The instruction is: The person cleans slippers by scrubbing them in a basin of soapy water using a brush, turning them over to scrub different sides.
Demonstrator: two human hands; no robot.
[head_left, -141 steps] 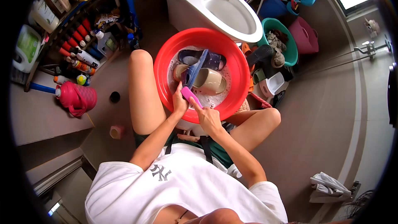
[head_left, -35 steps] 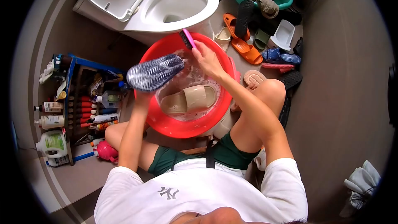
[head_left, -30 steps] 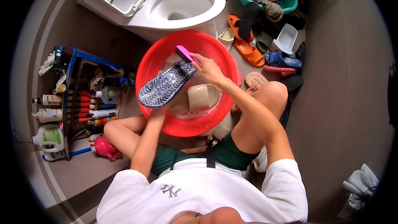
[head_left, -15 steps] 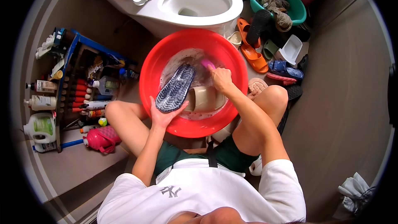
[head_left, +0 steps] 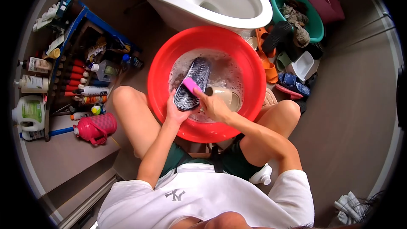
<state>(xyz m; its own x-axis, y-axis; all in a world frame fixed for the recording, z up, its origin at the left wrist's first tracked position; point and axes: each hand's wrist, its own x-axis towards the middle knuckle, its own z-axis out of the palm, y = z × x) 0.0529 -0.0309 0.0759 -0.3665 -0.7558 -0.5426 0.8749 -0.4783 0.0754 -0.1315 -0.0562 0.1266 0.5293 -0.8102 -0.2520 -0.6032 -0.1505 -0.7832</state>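
A dark navy slipper (head_left: pixel 200 70) is held sole up over soapy water, its zigzag tread streaked with suds. My left hand (head_left: pixel 176 112) grips it by the near end. Pressed against the middle of the sole is a pink brush (head_left: pixel 191 84), with my right hand (head_left: pixel 215 107) closed around its near end; its bristles are hidden. Both hands are inside the large red basin (head_left: pixel 157 74), which stands between my knees. A beige slipper (head_left: pixel 221 93) lies partly in the foamy water, just beyond my right hand.
The toilet (head_left: pixel 203 17) stands behind the basin. To the right are orange slippers (head_left: pixel 270 69), a blue slipper (head_left: pixel 293 85), a white tray (head_left: pixel 303 66) and a green tub (head_left: pixel 280 0) with cloths. At left, a shelf (head_left: pixel 76 30) of bottles stands near a pink thermos (head_left: pixel 96 128).
My right hand has brought the pink brush from the water at the right leftward onto the slipper's sole. My left hand still holds the slipper. The view has shifted slightly.
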